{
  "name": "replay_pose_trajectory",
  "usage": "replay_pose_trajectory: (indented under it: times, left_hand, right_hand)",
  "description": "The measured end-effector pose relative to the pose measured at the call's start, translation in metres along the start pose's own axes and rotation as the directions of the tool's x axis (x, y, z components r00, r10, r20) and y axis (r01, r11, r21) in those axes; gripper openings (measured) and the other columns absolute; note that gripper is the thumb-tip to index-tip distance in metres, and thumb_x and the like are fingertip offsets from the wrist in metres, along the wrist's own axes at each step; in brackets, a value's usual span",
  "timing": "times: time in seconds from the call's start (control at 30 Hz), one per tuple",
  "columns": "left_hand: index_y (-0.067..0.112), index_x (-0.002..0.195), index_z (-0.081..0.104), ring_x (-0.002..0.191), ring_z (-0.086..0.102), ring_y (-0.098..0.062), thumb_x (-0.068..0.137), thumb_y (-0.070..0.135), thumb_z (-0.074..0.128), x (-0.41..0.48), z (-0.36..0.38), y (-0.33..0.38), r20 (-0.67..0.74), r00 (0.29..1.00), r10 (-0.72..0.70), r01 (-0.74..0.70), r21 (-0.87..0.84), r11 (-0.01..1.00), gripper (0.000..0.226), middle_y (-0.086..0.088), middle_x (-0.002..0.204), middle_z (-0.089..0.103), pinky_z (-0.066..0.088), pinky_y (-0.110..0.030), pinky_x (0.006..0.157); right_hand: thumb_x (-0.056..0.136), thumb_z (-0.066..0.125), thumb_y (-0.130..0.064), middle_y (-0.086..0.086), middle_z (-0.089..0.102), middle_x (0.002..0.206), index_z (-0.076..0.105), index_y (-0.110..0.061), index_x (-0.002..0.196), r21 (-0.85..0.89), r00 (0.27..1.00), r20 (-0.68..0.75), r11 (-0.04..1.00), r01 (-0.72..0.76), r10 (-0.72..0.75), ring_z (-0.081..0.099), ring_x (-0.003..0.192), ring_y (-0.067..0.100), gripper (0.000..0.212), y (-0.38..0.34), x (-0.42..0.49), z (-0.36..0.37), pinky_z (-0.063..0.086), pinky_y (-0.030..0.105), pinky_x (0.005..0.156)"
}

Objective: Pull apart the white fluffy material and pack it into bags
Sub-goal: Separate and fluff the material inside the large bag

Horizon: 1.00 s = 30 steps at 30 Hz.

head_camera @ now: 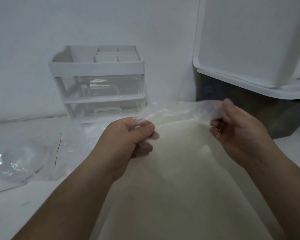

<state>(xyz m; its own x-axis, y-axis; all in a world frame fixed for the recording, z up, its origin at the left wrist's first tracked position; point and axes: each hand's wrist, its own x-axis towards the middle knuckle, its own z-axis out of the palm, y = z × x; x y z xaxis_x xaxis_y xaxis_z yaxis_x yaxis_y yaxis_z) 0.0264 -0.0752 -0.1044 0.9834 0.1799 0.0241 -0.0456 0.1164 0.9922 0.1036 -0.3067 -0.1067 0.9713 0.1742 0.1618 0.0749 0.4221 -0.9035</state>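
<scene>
The left hand (130,135) and right hand (232,129), fingers curled tight, each pinch the rim of a thin clear plastic bag (177,111) stretched between them. The white fluffy material (163,179) lies just below, apparently inside it. This looks like opening the bag's mouth; next, one hand must release to tear off a tuft. Leftward lie small clear red-lined bags (24,158).

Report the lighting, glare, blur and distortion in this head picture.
Head view: light soft and even, shadows faint; small glints on the loose bags at left; the stretched bag between left hand and right hand looks smeared and hazy; wide-angle lens bows the bin lid.
</scene>
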Motion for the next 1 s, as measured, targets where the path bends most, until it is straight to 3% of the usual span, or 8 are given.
replay_pose_trajectory:
  times: [0.13, 0.3, 0.43, 0.6, 0.73, 0.8, 0.87, 1.0]
  left_hand:
    - [0.015, 0.082, 0.063, 0.046, 0.054, -0.012, 0.091, 0.008, 0.064, -0.002, 0.003, 0.005, 0.017, 0.999, 0.031, -0.03, -0.055, 0.998, 0.011, -0.003, 0.073, 0.07, 0.044, -0.019, 0.044]
    - [0.01, 0.087, 0.068, 0.059, 0.063, -0.01, 0.091, 0.008, 0.066, -0.008, -0.002, 0.009, -0.024, 0.998, 0.056, -0.054, 0.048, 0.997, 0.005, -0.002, 0.081, 0.071, 0.052, -0.021, 0.053]
    - [0.009, 0.079, 0.07, 0.053, 0.059, -0.012, 0.089, 0.007, 0.069, -0.012, -0.019, 0.021, 0.001, 1.0, 0.002, -0.002, 0.147, 0.989, 0.01, -0.004, 0.071, 0.07, 0.051, -0.022, 0.052]
    - [0.011, 0.079, 0.071, 0.048, 0.054, -0.015, 0.086, 0.009, 0.072, -0.005, -0.06, 0.049, -0.082, 0.995, -0.05, 0.072, 0.298, 0.952, 0.007, -0.005, 0.07, 0.068, 0.045, -0.02, 0.046]
    - [0.001, 0.089, 0.072, 0.041, 0.049, -0.012, 0.083, 0.007, 0.076, 0.013, -0.093, 0.064, -0.265, 0.964, -0.011, 0.108, 0.355, 0.929, 0.008, -0.008, 0.069, 0.066, 0.043, -0.018, 0.043]
    - [-0.005, 0.089, 0.071, 0.037, 0.046, -0.011, 0.084, 0.003, 0.074, 0.02, -0.105, 0.064, -0.332, 0.943, 0.018, 0.12, 0.392, 0.912, 0.01, -0.011, 0.066, 0.063, 0.04, -0.016, 0.039]
    - [-0.011, 0.088, 0.07, 0.036, 0.045, -0.012, 0.083, -0.001, 0.072, 0.028, -0.118, 0.059, -0.383, 0.924, 0.027, 0.148, 0.422, 0.894, 0.012, -0.012, 0.064, 0.062, 0.04, -0.017, 0.039]
    - [-0.009, 0.076, 0.071, 0.045, 0.043, -0.02, 0.079, 0.001, 0.072, 0.037, -0.132, 0.043, -0.429, 0.903, 0.029, 0.221, 0.522, 0.824, 0.01, -0.018, 0.07, 0.067, 0.036, -0.021, 0.045]
  right_hand:
    - [0.052, 0.091, -0.048, 0.013, 0.07, 0.121, 0.069, -0.016, 0.117, -0.246, 0.921, 0.289, 0.95, -0.193, 0.263, 0.07, 0.104, 0.021, 0.076, 0.011, -0.006, 0.001, 0.056, 0.037, 0.086]
    - [0.023, 0.102, -0.033, 0.026, 0.063, 0.07, 0.075, 0.0, 0.081, -0.303, 0.928, 0.26, 0.935, -0.182, 0.266, 0.066, 0.057, 0.027, 0.071, 0.016, -0.01, 0.002, 0.053, 0.028, 0.049]
    - [0.022, 0.101, -0.035, 0.025, 0.055, 0.061, 0.075, -0.002, 0.078, -0.292, 0.916, 0.282, 0.935, -0.202, 0.286, 0.053, 0.048, 0.027, 0.071, 0.01, -0.016, 0.011, 0.043, 0.029, 0.043]
    - [0.06, 0.075, -0.01, 0.006, 0.064, 0.065, 0.071, -0.009, 0.105, -0.39, 0.928, 0.126, 0.878, -0.277, 0.349, 0.056, 0.052, 0.011, 0.045, 0.003, -0.001, 0.055, 0.048, 0.026, 0.058]
    - [0.075, 0.072, 0.008, 0.01, 0.071, 0.083, 0.066, -0.009, 0.115, -0.48, 0.976, -0.051, 0.852, -0.21, 0.212, 0.065, 0.061, 0.014, 0.043, -0.01, 0.033, 0.102, 0.06, 0.027, 0.067]
    - [0.079, 0.075, 0.0, 0.008, 0.071, 0.096, 0.064, -0.015, 0.122, -0.712, 0.991, -0.116, 0.701, -0.04, -0.061, 0.068, 0.08, 0.02, 0.046, -0.015, 0.047, 0.12, 0.058, 0.036, 0.082]
    - [0.083, 0.071, -0.012, -0.002, 0.067, 0.105, 0.064, -0.026, 0.119, -0.897, 0.937, 0.034, 0.403, 0.182, -0.347, 0.064, 0.092, 0.017, 0.039, -0.012, 0.047, 0.143, 0.051, 0.032, 0.086]
    - [0.094, 0.06, -0.019, -0.013, 0.058, 0.105, 0.071, -0.03, 0.104, -0.844, 0.849, 0.504, 0.116, 0.523, -0.162, 0.054, 0.098, 0.007, 0.018, 0.028, 0.024, 0.177, 0.034, 0.019, 0.084]
